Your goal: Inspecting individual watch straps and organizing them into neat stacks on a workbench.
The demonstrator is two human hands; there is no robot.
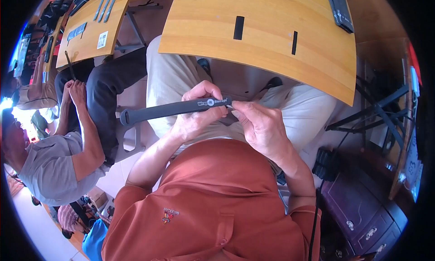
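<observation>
Strap (165, 113) above the lap, off the near edge of the counter (199, 25): left hand (197, 120) grips it, right hand (260, 120) pinches its right end. Two black strips (239, 28) lie on the counter.

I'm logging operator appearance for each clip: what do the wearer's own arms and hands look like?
Both the left hand and right hand are ungloved, with no watch visible. The forearms are bare below short, rust-orange fabric sleeves. A thin black cable runs down across the right sleeve in view.
</observation>
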